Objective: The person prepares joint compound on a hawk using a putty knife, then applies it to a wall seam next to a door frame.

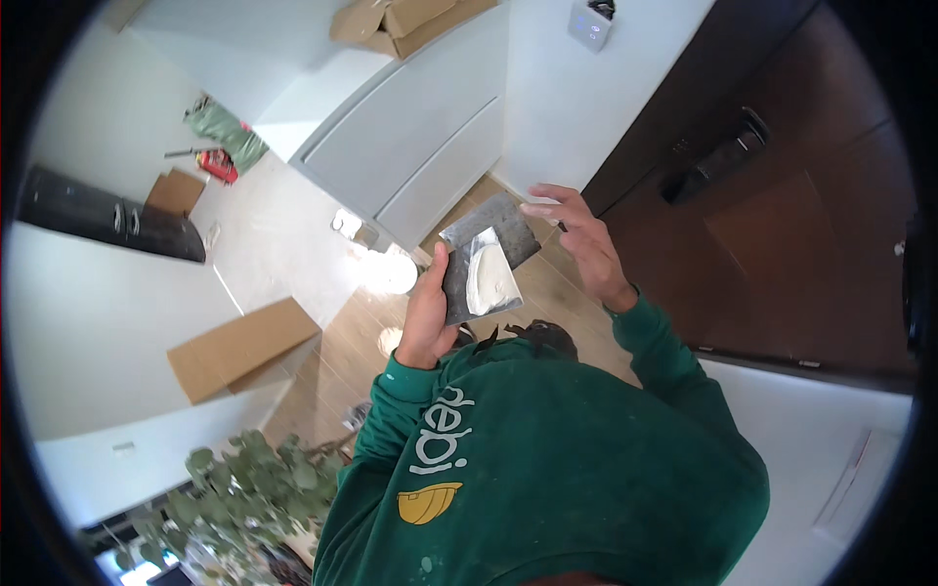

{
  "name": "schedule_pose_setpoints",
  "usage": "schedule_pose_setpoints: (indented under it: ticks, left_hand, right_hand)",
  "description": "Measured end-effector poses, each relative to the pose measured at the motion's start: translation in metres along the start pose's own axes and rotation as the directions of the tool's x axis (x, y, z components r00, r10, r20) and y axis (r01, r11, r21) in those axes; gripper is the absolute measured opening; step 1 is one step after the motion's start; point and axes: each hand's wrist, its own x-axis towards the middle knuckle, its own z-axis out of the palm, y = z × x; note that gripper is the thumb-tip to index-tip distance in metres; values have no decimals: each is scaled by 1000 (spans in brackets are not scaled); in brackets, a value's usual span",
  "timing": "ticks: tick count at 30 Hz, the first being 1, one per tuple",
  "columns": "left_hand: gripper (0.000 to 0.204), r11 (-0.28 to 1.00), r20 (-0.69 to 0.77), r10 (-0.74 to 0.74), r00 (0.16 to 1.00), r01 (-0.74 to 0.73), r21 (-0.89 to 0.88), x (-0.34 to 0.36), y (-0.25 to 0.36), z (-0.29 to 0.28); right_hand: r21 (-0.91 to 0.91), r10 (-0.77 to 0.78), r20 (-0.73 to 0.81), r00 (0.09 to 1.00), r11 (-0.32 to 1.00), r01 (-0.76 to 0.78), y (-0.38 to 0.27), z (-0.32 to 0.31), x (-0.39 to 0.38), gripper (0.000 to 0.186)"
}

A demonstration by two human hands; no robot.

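My left hand (425,308) is closed around the left edge of a dark grey flat plate (456,293), its thumb lying on top. A thick smear of white paste (491,278) covers the middle and right of that plate. Behind it, a second grey rectangular piece (493,220) overlaps at an angle; whether the two are joined I cannot tell. My right hand (586,244) is raised beside the far right corner, fingers stretched out and apart, with nothing visible in them. Its fingertips come close to the grey piece; contact is unclear.
A white drawer cabinet (401,127) carries an open cardboard box (410,24). At right stands a dark brown door (782,234) with a black handle (718,156). Another cardboard box (244,347), a leafy plant (244,488) and a red fire extinguisher (217,164) are at left.
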Motion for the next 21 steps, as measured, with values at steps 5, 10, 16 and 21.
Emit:
schedule_pose_setpoints:
  ticks: [5, 10, 16, 21]
  left_hand:
    - [50, 986, 68, -140, 988, 133, 96, 14, 46, 3]
    - [48, 979, 91, -173, 981, 161, 121, 29, 58, 19]
    - [44, 984, 96, -152, 984, 141, 112, 51, 53, 49]
    - [44, 978, 149, -211, 966, 207, 39, 80, 26, 61]
  right_hand:
    - [-105, -92, 97, 991, 989, 102, -13, 17, 37, 47]
    - [-125, -130, 135, 982, 981, 147, 3, 7, 48, 52]
    - [-61, -106, 150, 983, 991, 116, 17, -23, 52, 62]
    - [20, -81, 108, 991, 997, 80, 35, -66, 39, 54]
